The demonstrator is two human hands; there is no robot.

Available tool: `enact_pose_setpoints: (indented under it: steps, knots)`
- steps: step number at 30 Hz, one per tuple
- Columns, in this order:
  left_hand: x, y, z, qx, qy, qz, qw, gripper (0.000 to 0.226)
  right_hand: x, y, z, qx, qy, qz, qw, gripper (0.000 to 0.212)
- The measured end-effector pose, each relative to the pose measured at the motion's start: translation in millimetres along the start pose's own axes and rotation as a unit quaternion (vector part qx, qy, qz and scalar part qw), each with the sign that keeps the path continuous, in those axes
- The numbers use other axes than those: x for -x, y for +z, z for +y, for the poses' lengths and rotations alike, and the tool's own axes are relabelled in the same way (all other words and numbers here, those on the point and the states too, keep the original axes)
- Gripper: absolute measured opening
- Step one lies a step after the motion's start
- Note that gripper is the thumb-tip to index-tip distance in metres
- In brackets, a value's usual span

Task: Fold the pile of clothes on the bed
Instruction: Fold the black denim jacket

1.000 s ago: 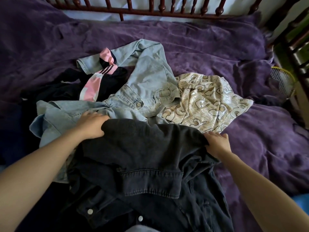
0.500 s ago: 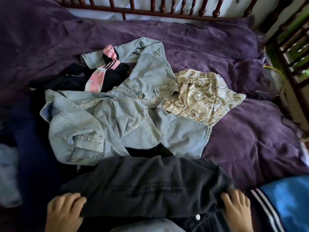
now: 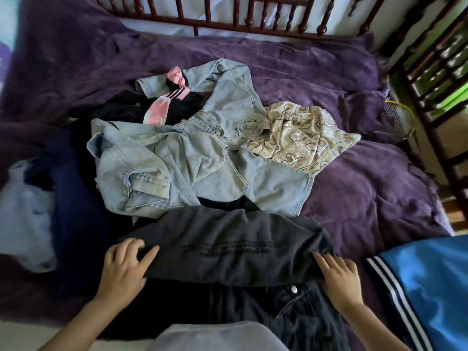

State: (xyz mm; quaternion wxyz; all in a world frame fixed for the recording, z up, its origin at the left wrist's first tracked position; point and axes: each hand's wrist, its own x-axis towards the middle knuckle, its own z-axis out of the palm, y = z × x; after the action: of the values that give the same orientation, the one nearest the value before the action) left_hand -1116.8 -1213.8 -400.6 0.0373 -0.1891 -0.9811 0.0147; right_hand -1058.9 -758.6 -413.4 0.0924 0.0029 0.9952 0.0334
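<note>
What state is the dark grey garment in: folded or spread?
Partly folded: dark grey garment doubled over into a band between left hand and right hand.

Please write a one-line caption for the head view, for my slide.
Left hand and right hand rest on the ends of a folded dark grey jacket on a purple bedspread.
</note>
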Motion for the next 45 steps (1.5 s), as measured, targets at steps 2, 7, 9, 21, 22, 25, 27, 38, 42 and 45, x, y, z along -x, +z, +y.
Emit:
enact_pose_setpoints:
  steps: [2,7,9,21,22,25,27,38,42,45]
  knots:
    - [12.4,-1.7,3.9,-0.011,0.033,0.013,0.999,0.042,13.0,-8.3,5.8,0.0,-0.013,0.045,0.999,0.057]
    - [68.4,27.4,10.8,-0.029,0.07,-0.126,0.989,0.037,78.8,14.9,-4.1,0.015,-0.029,0.063,0.998,0.052]
    - [71.1,27.7,26.4,-0.009,0.02,-0.304,0.952,0.073,102.3,43.3,-15.9,0.0,0.005,-0.039,0.999,0.079]
    - [16.8,27.4,47.9,0.056,-0.069,-0.251,0.964,0.074,36.2,5.6,-99.5,-0.071,-0.023,-0.151,0.986,0.051]
    - [7.0,25.3,47.9,0.058,-0.112,-0.228,0.966,0.074,33.2,5.8,-107.4,-0.068,-0.032,-0.174,0.982,0.051]
    - [-10.5,35.5,27.1,0.065,-0.212,-0.334,0.916,0.062,34.3,17.0,-104.8,-0.031,-0.023,-0.228,0.973,0.054]
    - [-12.2,43.0,5.8,0.13,-0.311,-0.381,0.861,0.062,47.0,27.4,-81.6,-0.028,0.054,-0.287,0.956,0.064]
    - [-58.8,45.9,-28.2,0.517,-0.601,-0.134,0.595,0.037,46.9,14.0,-61.4,-0.133,0.193,-0.325,0.916,0.059]
    - [-76.1,28.0,-33.5,0.479,-0.526,-0.076,0.698,0.008,54.4,13.7,-59.5,-0.099,0.179,-0.338,0.919,0.06]
    - [-80.8,19.8,-50.2,0.526,-0.546,0.043,0.65,0.018,60.1,13.0,-62.1,-0.103,0.191,-0.328,0.92,0.058]
